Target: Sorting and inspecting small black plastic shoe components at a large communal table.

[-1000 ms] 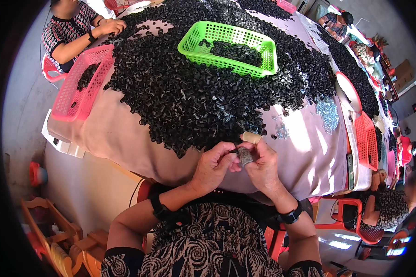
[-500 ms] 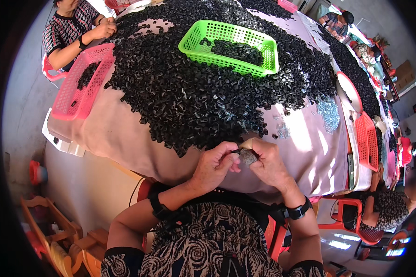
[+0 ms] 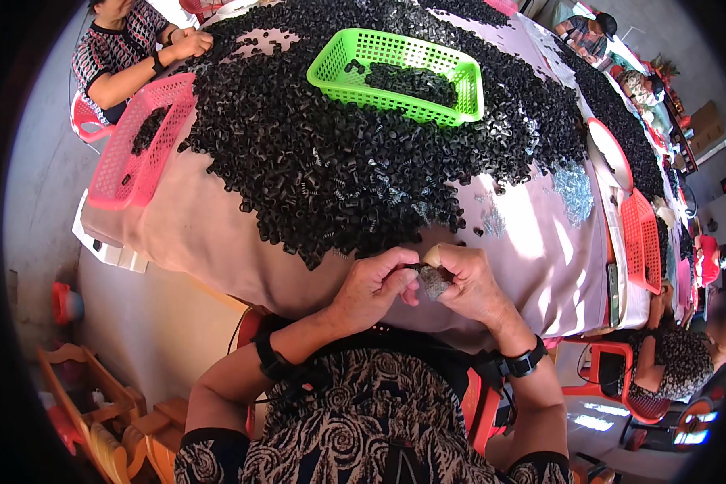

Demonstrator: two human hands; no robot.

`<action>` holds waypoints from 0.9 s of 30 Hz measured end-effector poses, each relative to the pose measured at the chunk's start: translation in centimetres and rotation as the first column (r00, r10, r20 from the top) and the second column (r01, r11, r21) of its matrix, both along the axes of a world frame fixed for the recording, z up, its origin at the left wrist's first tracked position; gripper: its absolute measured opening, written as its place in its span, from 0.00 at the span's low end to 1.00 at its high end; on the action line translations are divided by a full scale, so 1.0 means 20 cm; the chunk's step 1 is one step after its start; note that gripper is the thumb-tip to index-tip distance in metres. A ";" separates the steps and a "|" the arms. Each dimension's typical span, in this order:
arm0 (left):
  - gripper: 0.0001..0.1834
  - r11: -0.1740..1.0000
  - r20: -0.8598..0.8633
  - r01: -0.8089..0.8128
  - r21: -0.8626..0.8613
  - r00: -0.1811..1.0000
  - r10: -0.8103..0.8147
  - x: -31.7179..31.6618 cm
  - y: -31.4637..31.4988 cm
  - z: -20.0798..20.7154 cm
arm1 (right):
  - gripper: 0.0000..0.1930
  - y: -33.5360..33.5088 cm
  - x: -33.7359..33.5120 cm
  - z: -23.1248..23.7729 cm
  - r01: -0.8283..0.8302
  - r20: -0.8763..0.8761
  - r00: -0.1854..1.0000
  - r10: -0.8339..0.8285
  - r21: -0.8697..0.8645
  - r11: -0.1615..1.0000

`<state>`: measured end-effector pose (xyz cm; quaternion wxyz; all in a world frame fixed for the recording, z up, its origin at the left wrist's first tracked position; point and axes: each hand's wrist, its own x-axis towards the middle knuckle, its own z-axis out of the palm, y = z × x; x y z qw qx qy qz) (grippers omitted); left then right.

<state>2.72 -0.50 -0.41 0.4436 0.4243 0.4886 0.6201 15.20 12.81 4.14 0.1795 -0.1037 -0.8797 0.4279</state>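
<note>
My left hand (image 3: 373,289) and my right hand (image 3: 469,284) meet at the table's near edge, just in front of the pile of small black plastic parts (image 3: 339,177). Thumb and fingers of the left are pinched on a small dark piece (image 3: 412,267), mostly hidden by the fingertips. The right is closed round a grey, speckled lump (image 3: 434,284), whose kind I cannot make out; its thumb and forefinger, with a tan covering on a fingertip, press close to the dark piece. Thin metal springs (image 3: 573,194) lie in a loose heap to the right, and a few are scattered over the black parts.
A green basket (image 3: 395,109) holding black parts stands on the pile. A pink basket (image 3: 109,189) is at the left, a red basket (image 3: 639,242) and a white bowl (image 3: 609,153) at the right. Co-workers sit around the cloth-covered table (image 3: 210,234). Wooden furniture (image 3: 97,395) stands at lower left.
The view has shifted slightly. Both hands remain together, and the grey lump in the right hand has tilted a little downward. The co-worker's hands at upper left have moved slightly.
</note>
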 end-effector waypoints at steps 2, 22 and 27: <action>0.09 1.000 -0.035 -0.006 -0.004 0.999 0.006 0.00 0.00 0.00 | 0.11 0.00 0.00 -0.02 0.002 -0.012 1.000 -0.001 0.047 0.999; 0.09 0.997 -0.308 -0.078 0.019 0.948 0.080 0.01 0.01 0.02 | 0.06 0.03 0.05 0.00 -0.033 0.102 0.994 0.033 0.001 0.999; 0.09 0.998 -0.141 -0.033 -0.053 0.990 0.025 0.01 0.01 0.04 | 0.11 0.05 0.06 0.03 -0.017 0.192 0.979 0.070 -0.265 0.964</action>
